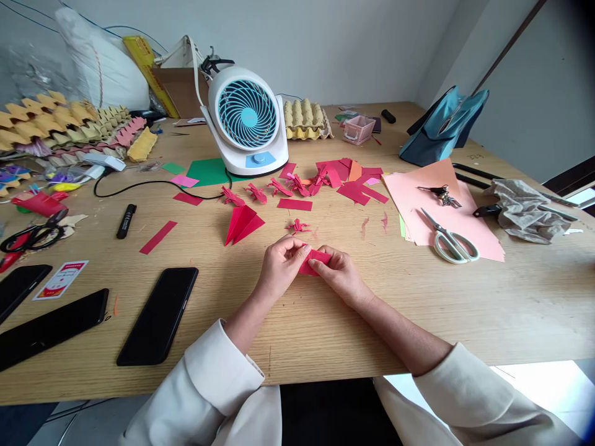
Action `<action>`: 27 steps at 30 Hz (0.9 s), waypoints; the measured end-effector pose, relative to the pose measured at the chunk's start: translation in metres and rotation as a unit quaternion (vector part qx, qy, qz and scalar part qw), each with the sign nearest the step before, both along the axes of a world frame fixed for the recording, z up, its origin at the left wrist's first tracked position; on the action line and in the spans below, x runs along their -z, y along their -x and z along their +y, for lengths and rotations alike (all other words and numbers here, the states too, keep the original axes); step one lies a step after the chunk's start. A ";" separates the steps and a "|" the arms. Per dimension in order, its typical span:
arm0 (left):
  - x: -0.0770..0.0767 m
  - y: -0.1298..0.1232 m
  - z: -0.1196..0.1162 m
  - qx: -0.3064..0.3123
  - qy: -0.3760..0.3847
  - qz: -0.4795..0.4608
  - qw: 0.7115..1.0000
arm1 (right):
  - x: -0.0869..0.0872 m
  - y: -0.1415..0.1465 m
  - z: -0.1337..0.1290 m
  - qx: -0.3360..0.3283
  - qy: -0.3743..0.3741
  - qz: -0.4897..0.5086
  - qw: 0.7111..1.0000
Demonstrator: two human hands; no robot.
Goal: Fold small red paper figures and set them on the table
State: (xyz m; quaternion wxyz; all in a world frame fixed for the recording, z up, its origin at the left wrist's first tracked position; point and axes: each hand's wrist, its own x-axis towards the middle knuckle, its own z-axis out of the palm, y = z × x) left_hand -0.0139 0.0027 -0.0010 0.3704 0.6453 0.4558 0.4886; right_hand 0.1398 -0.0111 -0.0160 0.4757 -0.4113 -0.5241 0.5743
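Between my two hands is a small piece of folded red paper, held just above the table near its front middle. My left hand pinches its left side, thumb on top. The thumb of my right hand presses on the right part, with the fingers behind it. Just beyond my hands lies a small red folded paper figure. Further back, several similar red figures form a row. A larger folded red paper shape rests to the left of my hands.
A white fan stands behind the figures. Red paper scraps lie back right. Scissors and keys rest on pink sheets. A black phone, a marker and a red strip lie left.
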 end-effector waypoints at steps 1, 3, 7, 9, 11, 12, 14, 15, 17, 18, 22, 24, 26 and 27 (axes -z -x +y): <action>0.001 0.000 0.000 -0.002 0.010 -0.011 1.000 | 0.000 0.000 0.000 0.002 0.000 -0.003 1.000; 0.002 -0.001 0.001 -0.006 0.031 -0.029 0.999 | 0.001 0.000 0.000 0.005 -0.002 -0.013 1.000; -0.002 0.000 0.001 -0.009 0.050 -0.046 0.998 | 0.002 0.000 0.000 0.010 0.002 -0.024 1.000; -0.005 0.001 0.000 0.001 0.057 -0.052 0.997 | 0.003 0.000 0.001 0.014 0.019 -0.016 1.000; -0.006 0.002 -0.001 0.007 0.069 -0.067 0.995 | 0.003 0.000 0.002 0.020 0.037 -0.005 0.999; -0.006 0.001 -0.001 0.008 0.076 -0.072 0.994 | 0.003 -0.001 0.002 0.026 0.041 0.001 0.999; -0.003 0.000 -0.001 0.015 0.092 -0.072 0.993 | 0.003 0.000 0.003 0.035 0.042 0.010 0.998; -0.001 -0.001 -0.001 0.019 0.098 -0.067 0.993 | 0.004 0.000 0.003 0.037 0.041 0.014 0.998; 0.004 -0.003 0.000 0.020 0.099 -0.059 0.993 | 0.004 0.000 0.003 0.037 0.038 0.020 0.998; 0.006 -0.004 0.000 0.015 0.096 -0.060 0.993 | 0.005 0.000 0.003 0.035 0.037 0.021 0.998; 0.012 -0.004 0.002 0.001 0.098 -0.076 0.992 | 0.005 0.000 0.002 0.031 0.030 0.013 0.999; 0.011 -0.003 0.003 0.005 0.098 -0.076 0.992 | 0.003 0.000 0.002 0.023 0.021 0.008 0.999; 0.010 -0.001 0.003 0.014 0.094 -0.073 0.993 | 0.001 -0.002 0.002 0.015 0.010 0.005 1.000; 0.009 0.000 0.004 0.019 0.093 -0.071 0.993 | 0.000 -0.002 0.002 0.014 0.006 0.006 1.000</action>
